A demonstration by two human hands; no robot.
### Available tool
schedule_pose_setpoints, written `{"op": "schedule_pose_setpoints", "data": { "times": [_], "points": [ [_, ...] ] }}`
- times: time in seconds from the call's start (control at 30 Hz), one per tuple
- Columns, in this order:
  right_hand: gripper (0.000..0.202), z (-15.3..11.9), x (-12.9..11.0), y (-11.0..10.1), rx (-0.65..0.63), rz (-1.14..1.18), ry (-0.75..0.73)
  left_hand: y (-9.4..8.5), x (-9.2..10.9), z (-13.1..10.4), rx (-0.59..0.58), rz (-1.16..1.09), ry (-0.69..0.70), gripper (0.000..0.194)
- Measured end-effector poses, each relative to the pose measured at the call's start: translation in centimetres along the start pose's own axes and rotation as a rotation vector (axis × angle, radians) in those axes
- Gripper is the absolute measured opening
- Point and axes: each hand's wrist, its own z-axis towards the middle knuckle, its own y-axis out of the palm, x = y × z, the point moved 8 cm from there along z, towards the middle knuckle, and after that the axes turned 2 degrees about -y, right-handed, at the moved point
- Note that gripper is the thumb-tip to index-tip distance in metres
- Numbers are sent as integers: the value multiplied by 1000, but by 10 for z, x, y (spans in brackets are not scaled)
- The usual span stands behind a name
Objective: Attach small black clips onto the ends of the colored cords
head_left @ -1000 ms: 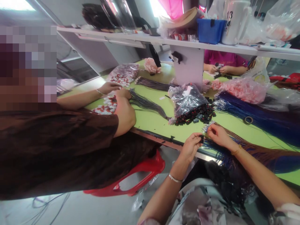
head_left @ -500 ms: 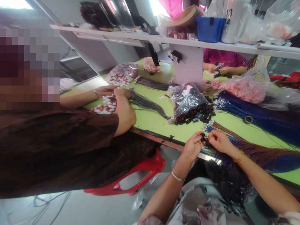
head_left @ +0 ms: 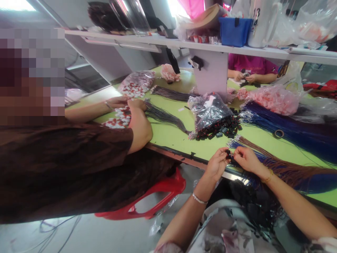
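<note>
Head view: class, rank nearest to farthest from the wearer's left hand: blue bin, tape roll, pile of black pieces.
1. Pile of black pieces: on the table, just beyond the left hand.
2. Tape roll: off to the right.
3. Blue bin: high up, on the shelf.

Ahead of the hands (head_left: 217, 165), a glossy, crinkled plastic bag (head_left: 212, 114) lies against dull black plastic pieces (head_left: 219, 130); nearer them, wire tips (head_left: 234, 141) gleam like metal; the bench (head_left: 168, 135) looks smooth, matt.
</note>
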Motion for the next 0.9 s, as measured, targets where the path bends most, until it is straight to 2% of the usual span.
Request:
{"op": "schedule_pose_setpoints", "data": {
  "times": [0.3, 0.47, 0.7, 0.8, 0.9],
  "points": [
    [18, 1, 5, 9, -29, 141, 6, -2, 5, -4, 95, 237, 148, 33],
    [17, -3, -12, 1, -6, 17, -123, -2, 2, -4, 123, 239, 124, 31],
    [20, -10, -8, 1, -1, -78, -83, -1, -6, -6, 131, 292, 137, 28],
    [21, -2, 6, -14, -25, -41, -97, 1, -8, -4, 113, 267, 105, 28],
    [19, 11, 40, -47, 96, -187, 35, 0, -6, -1, 106, 228, 86, 29]
  ]
}}
